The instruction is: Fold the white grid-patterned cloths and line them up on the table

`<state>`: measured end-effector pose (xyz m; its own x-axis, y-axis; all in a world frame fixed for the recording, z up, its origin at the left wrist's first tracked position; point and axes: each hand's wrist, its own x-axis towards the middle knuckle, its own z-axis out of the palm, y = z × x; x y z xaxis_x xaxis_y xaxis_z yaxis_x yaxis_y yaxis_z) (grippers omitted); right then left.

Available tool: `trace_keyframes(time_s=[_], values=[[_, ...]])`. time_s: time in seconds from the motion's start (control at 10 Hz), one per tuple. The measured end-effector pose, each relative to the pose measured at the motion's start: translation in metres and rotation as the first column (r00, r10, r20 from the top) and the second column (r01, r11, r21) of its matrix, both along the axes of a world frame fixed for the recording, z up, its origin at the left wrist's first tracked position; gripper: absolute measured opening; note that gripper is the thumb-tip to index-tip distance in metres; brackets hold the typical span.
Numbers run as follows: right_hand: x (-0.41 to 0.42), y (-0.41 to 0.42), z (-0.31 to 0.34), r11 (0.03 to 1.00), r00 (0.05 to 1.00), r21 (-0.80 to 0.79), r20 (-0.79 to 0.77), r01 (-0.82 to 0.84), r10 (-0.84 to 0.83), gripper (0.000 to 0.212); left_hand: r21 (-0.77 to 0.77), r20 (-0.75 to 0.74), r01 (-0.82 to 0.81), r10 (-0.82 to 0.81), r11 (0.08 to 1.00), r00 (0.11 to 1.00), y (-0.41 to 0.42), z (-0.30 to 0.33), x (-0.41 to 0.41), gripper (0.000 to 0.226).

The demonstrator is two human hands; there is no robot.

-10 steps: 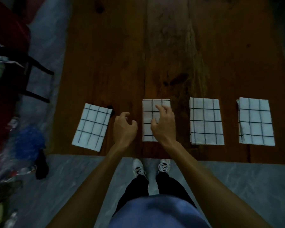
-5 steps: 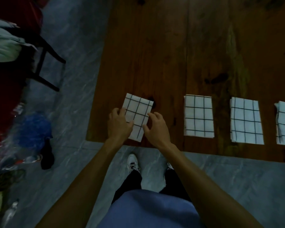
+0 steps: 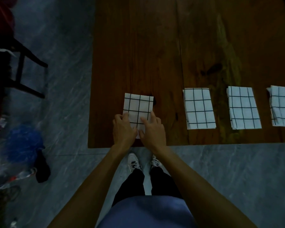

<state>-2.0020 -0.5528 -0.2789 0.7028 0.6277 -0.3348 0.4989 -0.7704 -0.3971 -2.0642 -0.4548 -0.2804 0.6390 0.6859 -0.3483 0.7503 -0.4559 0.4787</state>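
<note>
Several folded white grid-patterned cloths lie in a row near the front edge of the dark wooden table (image 3: 138,46). The leftmost cloth (image 3: 138,106) sits almost square to the edge. My left hand (image 3: 123,129) rests on its near left corner and my right hand (image 3: 152,129) lies on its near right part, fingers flat on the fabric. To the right lie a second cloth (image 3: 199,108), a third cloth (image 3: 243,107) and a fourth cloth (image 3: 282,107), the last one cut off by the frame edge.
The table's left edge and front corner are close to the leftmost cloth. A dark chair (image 3: 21,66) stands on the grey floor at the left. A blue bag (image 3: 23,142) and other clutter lie at the lower left. My white shoes (image 3: 135,162) are below the table edge.
Both hands left the second cloth and went to the leftmost one. That cloth was tilted and now lies nearly straight with the row. The view shifted to the left.
</note>
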Motion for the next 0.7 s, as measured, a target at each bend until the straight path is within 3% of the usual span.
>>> trace_keyframes(time_s=[0.3, 0.5, 0.7], values=[[0.044, -0.013, -0.001, 1.0, 1.0, -0.001, -0.001, 0.0, 0.0, 0.051, -0.057, 0.053, -0.011, 0.014, 0.998, 0.998, -0.017, -0.001, 0.034, 0.055], [0.055, -0.016, -0.001, 1.0, 0.999, 0.027, -0.04, 0.007, -0.006, 0.049, -0.041, 0.059, -0.056, 0.059, 0.998, 0.997, -0.017, -0.002, 0.039, 0.052], [0.054, -0.021, -0.001, 0.995, 0.996, 0.089, -0.076, 0.052, -0.045, 0.05, 0.053, 0.022, 0.011, -0.012, 0.999, 1.0, -0.016, 0.0, 0.037, 0.05]])
